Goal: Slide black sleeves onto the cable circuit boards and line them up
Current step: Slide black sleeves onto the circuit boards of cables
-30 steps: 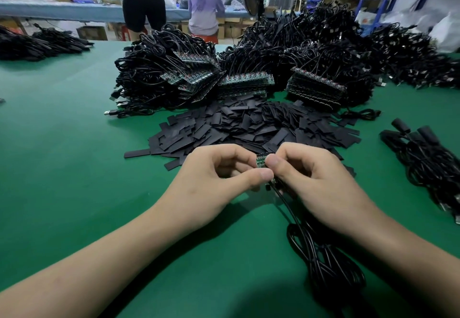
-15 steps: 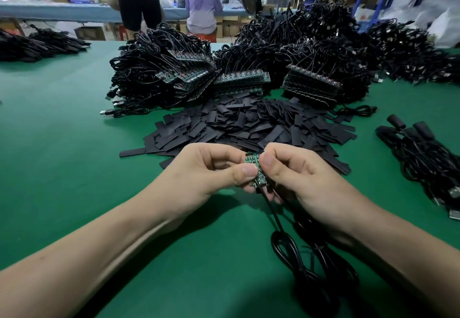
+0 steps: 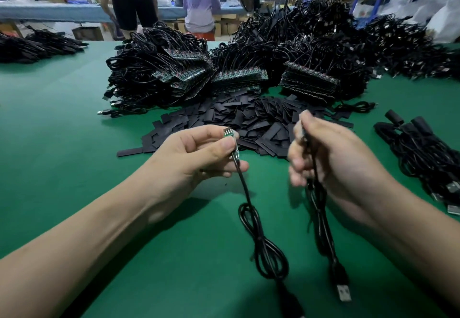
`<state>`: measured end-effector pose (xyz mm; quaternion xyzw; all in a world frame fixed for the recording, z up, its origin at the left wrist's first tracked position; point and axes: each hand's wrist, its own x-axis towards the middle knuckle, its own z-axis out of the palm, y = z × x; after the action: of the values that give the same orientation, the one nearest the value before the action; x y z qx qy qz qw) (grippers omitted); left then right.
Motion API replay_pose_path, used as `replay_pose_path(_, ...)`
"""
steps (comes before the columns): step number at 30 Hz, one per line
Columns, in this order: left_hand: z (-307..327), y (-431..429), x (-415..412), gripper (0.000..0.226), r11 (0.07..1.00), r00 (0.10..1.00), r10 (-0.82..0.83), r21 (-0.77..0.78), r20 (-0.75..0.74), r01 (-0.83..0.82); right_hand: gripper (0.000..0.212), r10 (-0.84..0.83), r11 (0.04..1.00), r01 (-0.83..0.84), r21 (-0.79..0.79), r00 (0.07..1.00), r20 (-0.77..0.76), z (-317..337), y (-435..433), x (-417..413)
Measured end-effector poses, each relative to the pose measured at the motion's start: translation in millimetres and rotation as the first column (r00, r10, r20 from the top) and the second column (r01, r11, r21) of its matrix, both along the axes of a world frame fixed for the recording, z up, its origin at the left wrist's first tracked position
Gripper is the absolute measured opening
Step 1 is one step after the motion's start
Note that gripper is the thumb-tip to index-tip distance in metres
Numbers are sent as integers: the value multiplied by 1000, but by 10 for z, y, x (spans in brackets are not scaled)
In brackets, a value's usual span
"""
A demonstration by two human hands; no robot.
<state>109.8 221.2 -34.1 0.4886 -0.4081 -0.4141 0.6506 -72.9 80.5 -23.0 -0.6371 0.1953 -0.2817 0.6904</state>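
Observation:
My left hand point(image 3: 199, 153) pinches a small green circuit board point(image 3: 230, 138) between thumb and fingers; its black cable point(image 3: 258, 238) hangs down in a loop to the green table. My right hand point(image 3: 331, 158), blurred, grips a second black cable point(image 3: 321, 220) whose USB plug point(image 3: 344, 292) lies near the front edge. That cable's board is hidden in the fingers. A heap of flat black sleeves point(image 3: 249, 121) lies just beyond both hands.
Behind the sleeves stand stacked board panels with tangled cables point(image 3: 161, 73), point(image 3: 308, 78). Sleeved cables point(image 3: 423, 153) lie at the right. More cable piles point(image 3: 37, 46) sit at the far left. Two people point(image 3: 199, 1) stand at a far bench.
The hands, which were together on one cluster of boards, have pulled apart. The left now holds one board with its cable, the right holds another cable.

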Motion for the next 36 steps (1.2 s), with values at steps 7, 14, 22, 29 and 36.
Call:
replay_pose_path(7, -62, 5, 159, 14, 948, 782, 220, 62, 584, -313, 45, -377, 850, 255, -460, 906, -194, -81, -272, -70)
replay_pose_path(14, 34, -43, 5, 21, 901, 284, 294, -165, 913, -402, 33, -598, 652, 276, -706, 760, -255, -139, -356, -86)
replay_pose_path(22, 26, -625, -619, 38, 960, 24, -12, 18, 1000, -279, 26, -608, 605, 286, -743, 769, -199, -169, -317, -74)
replay_pose_path(29, 2, -869, -682, 33, 896, 157, -57, 119, 986, -428, 27, -596, 582, 301, -755, 790, -144, -168, -276, -82)
replay_pose_path(36, 2, -810, -644, 13, 921, 337, -6, 136, 941, -365, 29, -579, 583, 296, -756, 805, -131, -177, -270, -68)
